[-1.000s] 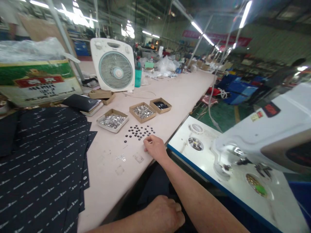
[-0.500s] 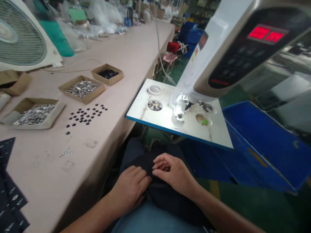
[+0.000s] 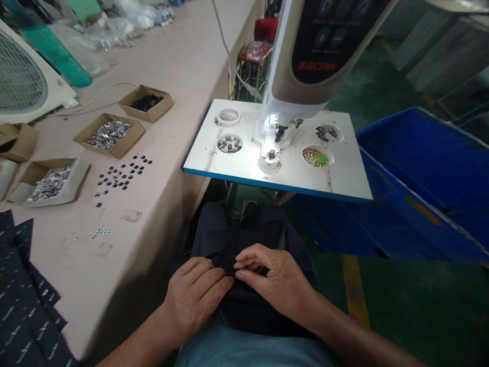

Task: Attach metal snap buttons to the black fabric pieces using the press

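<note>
Dark cloth [image 3: 244, 306] lies across my lap, over dark trousers. My left hand [image 3: 198, 293] rests on its left part, fingers curled down against the fabric. On the right, my right hand [image 3: 269, 270] has thumb and forefinger tips pinched close together, with a tiny thin item between them, too small to name. The fingertips of both hands nearly meet. Beyond my knees stands a white machine [image 3: 280, 102] over a white work plate [image 3: 229, 171] with blue edging. Round wells in the plate hold small metal parts, brass-coloured pieces [image 3: 311, 155] and a green disc [image 3: 321, 160].
Left, a table [image 3: 153, 204] bears card boxes of silvery pieces [image 3: 110, 135] and black pieces [image 3: 146, 103], scattered black discs [image 3: 122, 176], printed dark fabric [image 3: 26, 300] and a fan [image 3: 26, 76]. A blue bin [image 3: 420, 153] stands right.
The view has shifted, so the machine and plate sit higher and further left in the picture. Both hands stay over the cloth, with fingertips slightly nearer each other.
</note>
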`<state>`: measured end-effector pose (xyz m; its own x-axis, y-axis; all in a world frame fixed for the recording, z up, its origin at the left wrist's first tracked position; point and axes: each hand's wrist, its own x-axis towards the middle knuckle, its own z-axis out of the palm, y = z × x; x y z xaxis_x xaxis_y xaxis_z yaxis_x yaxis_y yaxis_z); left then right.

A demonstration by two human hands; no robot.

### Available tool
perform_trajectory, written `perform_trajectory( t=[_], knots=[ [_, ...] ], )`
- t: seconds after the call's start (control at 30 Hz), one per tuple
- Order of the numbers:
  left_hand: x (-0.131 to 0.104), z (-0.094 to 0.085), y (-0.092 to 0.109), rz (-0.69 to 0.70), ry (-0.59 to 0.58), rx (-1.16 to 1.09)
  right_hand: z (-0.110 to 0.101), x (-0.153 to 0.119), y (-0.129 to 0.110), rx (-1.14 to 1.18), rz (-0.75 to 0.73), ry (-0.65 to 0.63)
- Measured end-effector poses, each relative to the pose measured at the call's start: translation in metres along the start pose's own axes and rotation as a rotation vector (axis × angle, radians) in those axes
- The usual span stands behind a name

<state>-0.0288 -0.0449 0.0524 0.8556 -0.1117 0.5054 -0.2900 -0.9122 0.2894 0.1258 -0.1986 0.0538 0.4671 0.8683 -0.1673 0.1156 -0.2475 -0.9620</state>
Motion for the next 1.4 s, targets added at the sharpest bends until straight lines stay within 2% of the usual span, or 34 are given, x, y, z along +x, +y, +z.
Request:
perform_trajectory(
  t=[0.4,0.57,0.83,1.07,1.27,1.4],
  knots=[
    [-0.003,-0.003,0.010,-0.020,-0.014,0.005,-0.001,-0.014,0.006,-0.009,-0.055,-0.075],
    [-0.001,-0.004,0.009,-0.034,-0.031,-0.002,0.000,-0.013,0.008,-0.109,-0.107,-0.077],
    [-0.001,-0.001,0.008,-0.061,-0.035,-0.050,0.000,-0.011,0.007,-0.330,-0.269,-0.100],
    [-0.004,0.004,0.007,-0.248,-0.123,-0.167,-0.003,-0.012,0.006,-0.392,-0.303,-0.172],
    [-0.003,0.004,0.007,-0.416,-0.193,-0.234,-0.012,-0.016,-0.006,-0.291,-0.213,-0.229],
    [-0.005,0.007,0.004,-0.511,-0.248,-0.261,-0.011,-0.018,-0.006,-0.306,-0.181,-0.283]
  ],
)
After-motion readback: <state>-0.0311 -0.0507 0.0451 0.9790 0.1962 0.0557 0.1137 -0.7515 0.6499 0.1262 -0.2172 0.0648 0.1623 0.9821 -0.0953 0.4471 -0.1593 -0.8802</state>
